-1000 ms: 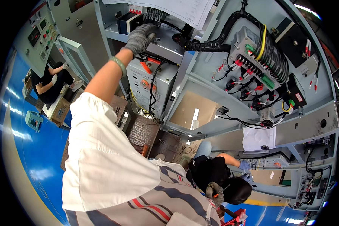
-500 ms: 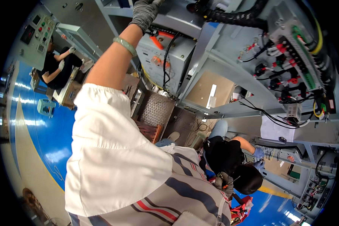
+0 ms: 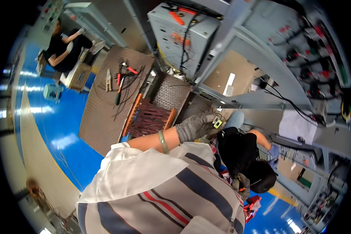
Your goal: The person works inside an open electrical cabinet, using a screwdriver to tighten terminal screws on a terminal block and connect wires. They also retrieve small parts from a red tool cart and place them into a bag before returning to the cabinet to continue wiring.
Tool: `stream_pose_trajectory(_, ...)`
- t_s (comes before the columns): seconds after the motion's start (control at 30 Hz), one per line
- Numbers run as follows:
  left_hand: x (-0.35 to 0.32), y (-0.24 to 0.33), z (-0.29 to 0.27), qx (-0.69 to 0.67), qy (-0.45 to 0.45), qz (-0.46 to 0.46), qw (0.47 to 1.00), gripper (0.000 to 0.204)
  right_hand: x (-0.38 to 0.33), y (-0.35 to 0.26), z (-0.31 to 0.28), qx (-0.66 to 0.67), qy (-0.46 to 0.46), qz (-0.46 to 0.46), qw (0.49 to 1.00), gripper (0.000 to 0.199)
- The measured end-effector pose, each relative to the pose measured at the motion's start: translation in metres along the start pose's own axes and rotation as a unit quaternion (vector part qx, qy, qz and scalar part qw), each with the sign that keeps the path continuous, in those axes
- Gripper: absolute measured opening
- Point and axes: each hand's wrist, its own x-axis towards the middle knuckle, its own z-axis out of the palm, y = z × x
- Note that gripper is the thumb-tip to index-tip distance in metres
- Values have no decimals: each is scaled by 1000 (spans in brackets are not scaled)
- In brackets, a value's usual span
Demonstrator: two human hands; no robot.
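Observation:
My left hand (image 3: 195, 128), in a grey knit glove, reaches across in front of my striped apron. Its fingers are closed around a small yellow-green thing (image 3: 217, 124) with a pale part, too small to name. Lower right, my right hand (image 3: 241, 185) is gloved too and partly hidden beside a co-worker's dark head. An orange-handled tool (image 3: 242, 190) shows in its closed fingers; its kind is unclear. Left of my left hand lies a bundle of dark red strips (image 3: 150, 120) in an orange-edged frame.
Pliers (image 3: 123, 72), cutters (image 3: 108, 80) and a screwdriver (image 3: 118, 95) lie on a brown metal tabletop (image 3: 101, 113). Orange-handled pliers (image 3: 177, 17) rest on a grey box (image 3: 179, 43). A wired cabinet (image 3: 308, 66) stands right. A co-worker (image 3: 238, 156) crouches close by; another person (image 3: 60, 50) sits far left.
My left hand has come down from the top by the cabinet to in front of my apron, and the yellow-green thing now shows in it. The view has shifted, revealing the tabletop tools.

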Motion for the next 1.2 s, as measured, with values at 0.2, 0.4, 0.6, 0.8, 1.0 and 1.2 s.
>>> stream_pose_trajectory(0.2, 2, -23, 11, 134, -41, -67, 988, 27, -28, -14, -24, 219, -27, 214, 952, 27)
stream_pose_trajectory(0.4, 16, -45, 26, 226, -5, -116, 967, 29, -57, -26, -24, 75, 43, 162, 983, 21)
stream_pose_trajectory(0.6, 45, -64, 44, 241, -67, -188, 950, 36, -88, -22, -34, 113, 85, 228, 963, 23)
stream_pose_trajectory(0.8, 71, -92, 54, 267, -67, -239, 931, 33, -124, -8, -35, 122, 189, 259, 939, 24)
stream_pose_trajectory(1.0, 76, -118, 39, 267, -85, -322, 904, 33, -149, -8, -30, 85, 233, 279, 928, 21)
stream_pose_trajectory(1.2, 83, -133, 43, 322, -80, -358, 873, 26, -163, -2, -15, 142, 289, 333, 886, 26)
